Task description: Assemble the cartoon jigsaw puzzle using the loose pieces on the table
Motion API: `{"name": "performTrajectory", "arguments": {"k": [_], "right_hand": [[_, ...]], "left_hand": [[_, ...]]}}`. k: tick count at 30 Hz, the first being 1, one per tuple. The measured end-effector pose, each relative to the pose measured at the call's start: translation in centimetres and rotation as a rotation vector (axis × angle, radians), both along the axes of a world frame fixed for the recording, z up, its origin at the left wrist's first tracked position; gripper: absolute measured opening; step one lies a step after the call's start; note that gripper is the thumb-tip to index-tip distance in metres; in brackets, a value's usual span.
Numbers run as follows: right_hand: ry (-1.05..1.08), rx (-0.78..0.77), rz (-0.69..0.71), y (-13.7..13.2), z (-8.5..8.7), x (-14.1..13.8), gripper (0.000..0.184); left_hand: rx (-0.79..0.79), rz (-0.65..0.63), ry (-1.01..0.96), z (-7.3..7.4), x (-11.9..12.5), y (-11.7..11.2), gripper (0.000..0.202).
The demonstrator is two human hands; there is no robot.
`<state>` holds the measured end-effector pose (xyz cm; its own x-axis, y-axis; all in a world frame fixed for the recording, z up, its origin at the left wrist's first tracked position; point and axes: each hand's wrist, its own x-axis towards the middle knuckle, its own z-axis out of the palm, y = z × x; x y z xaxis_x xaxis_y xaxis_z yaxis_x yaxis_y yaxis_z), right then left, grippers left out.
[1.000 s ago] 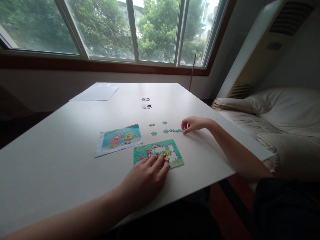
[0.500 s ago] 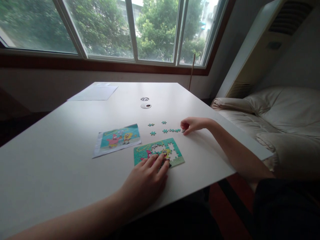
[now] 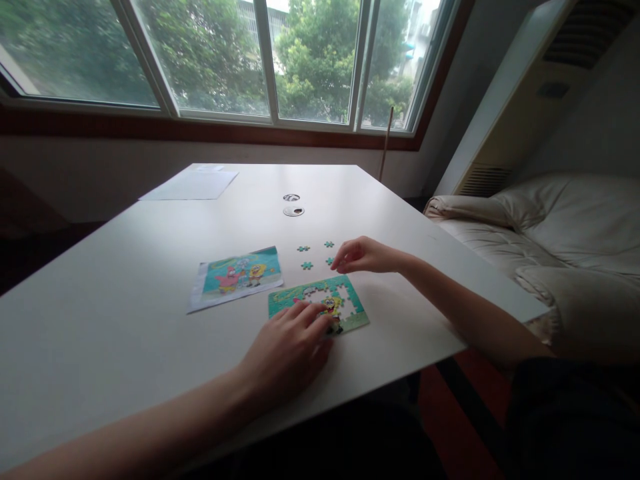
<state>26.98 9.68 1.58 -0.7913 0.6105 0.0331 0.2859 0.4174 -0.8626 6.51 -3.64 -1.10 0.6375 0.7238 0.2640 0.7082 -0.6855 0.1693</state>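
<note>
Pressing flat, open left hand (image 3: 287,350) on glossy cardboard jigsaw (image 3: 320,305); right hand (image 3: 361,257) fingers pinched, contents indiscernible.

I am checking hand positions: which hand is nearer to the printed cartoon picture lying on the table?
Left. The left hand rests on the puzzle, just right of the picture; the right hand is farther right, by loose pieces.

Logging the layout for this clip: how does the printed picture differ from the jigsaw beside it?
The printed picture is whole and untouched; the jigsaw has white gaps, and the left hand rests on it. The picture has a white margin; the jigsaw doesn't. Both show similar cartoon art.
</note>
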Motion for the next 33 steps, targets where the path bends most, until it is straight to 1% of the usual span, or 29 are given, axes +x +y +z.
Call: {"name": "performTrajectory", "arguments": {"k": [2, 5, 8, 10, 12, 15, 19, 21, 22, 25, 27, 29, 33], "right_hand": [[0.019, -0.049, -0.036, -0.3, -0.2, -0.5, 0.025], [0.077, -0.135, -0.062, -0.8, -0.6, -1.3, 0.024], [0.187, -0.272, -0.059, -1.4, -1.1, -2.1, 0.023], [0.236, -0.341, -0.056, -1.8, -1.4, -2.5, 0.023], [0.257, -0.364, -0.060, -2.2, -1.7, -2.8, 0.023], [0.268, -0.358, -0.060, -2.8, -1.9, -3.2, 0.023], [0.254, -0.322, -0.060, -3.3, -1.6, -3.4, 0.022], [0.235, -0.237, -0.074, -3.4, -1.3, -3.4, 0.021], [0.220, -0.154, -0.085, -3.4, -1.1, -3.3, 0.021], [0.129, 0.183, -0.100, -3.5, -0.7, -3.0, 0.020], [0.075, 0.356, -0.086, -3.7, -0.6, -2.9, 0.018], [0.050, 0.449, -0.062, -3.8, -0.5, -2.8, 0.018], [0.025, 0.567, -0.040, -3.9, -0.7, -2.8, 0.018]], "left_hand": [[-0.053, 0.034, -0.117, 0.4, -0.5, 0.9, 0.019], [-0.146, 0.123, -0.277, 0.8, -1.2, 2.4, 0.018], [-0.238, 0.175, -0.370, 0.9, -1.6, 3.6, 0.018], [-0.280, 0.186, -0.414, 0.8, -1.7, 3.9, 0.019], [-0.304, 0.187, -0.456, 0.8, -1.6, 4.0, 0.022], [-0.329, 0.191, -0.500, 0.7, -1.5, 4.0, 0.024], [-0.362, 0.197, -0.520, 0.8, -1.5, 4.2, 0.023], [-0.385, 0.190, -0.533, 0.8, -1.7, 4.4, 0.022], [-0.397, 0.184, -0.543, 0.8, -1.9, 4.5, 0.022], [-0.426, 0.165, -0.574, 0.6, -2.4, 4.9, 0.022], [-0.433, 0.151, -0.578, 0.6, -2.6, 5.0, 0.022], [-0.421, 0.144, -0.572, 0.7, -2.7, 5.1, 0.022], [-0.394, 0.139, -0.571, 1.0, -2.6, 5.1, 0.025]]}}
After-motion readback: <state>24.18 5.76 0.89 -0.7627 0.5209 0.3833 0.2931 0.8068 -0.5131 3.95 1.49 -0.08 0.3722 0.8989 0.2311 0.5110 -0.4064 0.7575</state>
